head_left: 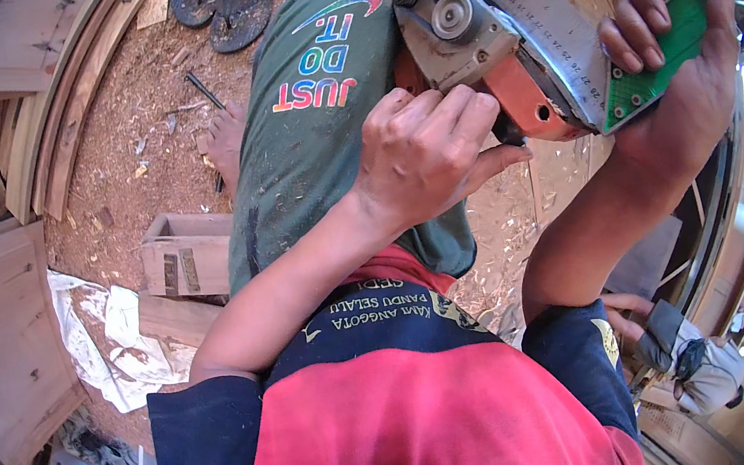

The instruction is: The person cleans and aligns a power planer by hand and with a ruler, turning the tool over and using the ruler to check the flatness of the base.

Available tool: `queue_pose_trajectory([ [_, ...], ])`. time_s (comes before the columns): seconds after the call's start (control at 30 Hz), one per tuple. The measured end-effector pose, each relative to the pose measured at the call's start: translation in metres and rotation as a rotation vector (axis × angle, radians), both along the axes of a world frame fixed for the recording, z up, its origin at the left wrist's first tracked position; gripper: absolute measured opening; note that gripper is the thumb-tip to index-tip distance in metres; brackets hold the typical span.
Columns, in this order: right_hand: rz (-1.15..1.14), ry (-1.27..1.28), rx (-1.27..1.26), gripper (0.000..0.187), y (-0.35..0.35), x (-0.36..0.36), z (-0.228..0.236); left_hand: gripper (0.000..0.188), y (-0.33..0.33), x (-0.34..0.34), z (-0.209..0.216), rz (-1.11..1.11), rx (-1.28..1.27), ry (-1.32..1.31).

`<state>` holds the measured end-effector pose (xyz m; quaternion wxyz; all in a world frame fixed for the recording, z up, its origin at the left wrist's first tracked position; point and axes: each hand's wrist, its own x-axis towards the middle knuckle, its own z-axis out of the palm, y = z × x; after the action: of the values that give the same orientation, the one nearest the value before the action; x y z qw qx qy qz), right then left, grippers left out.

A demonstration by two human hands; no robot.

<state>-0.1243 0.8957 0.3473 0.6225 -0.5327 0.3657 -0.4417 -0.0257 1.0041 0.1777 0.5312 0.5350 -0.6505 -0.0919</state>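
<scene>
In the head view, the planer [479,48] was at the far middle, right of the leg [310,136], its pulley [452,16] uncovered. The left hand [426,143] was at its near side, fingers curled together; I could not tell what they gripped. The right hand's [706,86] fingers pinched the square [554,37] by its green handle, the blade along the planer's right side. In my judgement, good work needed a flat blade, a steady planer, and fingers away from the pulley.
</scene>
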Motion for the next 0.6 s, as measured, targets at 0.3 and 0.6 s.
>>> queue_pose_trajectory([
  [0.3,0.044,-0.038,0.046,0.034,-0.003,-0.002,0.001,0.046,0.002,0.001,0.0,0.004,-0.002,0.045],
  [0.6,0.098,-0.057,0.068,0.035,-0.007,-0.009,0.0,0.047,0.002,0.0,-0.003,0.006,0.004,0.035],
])
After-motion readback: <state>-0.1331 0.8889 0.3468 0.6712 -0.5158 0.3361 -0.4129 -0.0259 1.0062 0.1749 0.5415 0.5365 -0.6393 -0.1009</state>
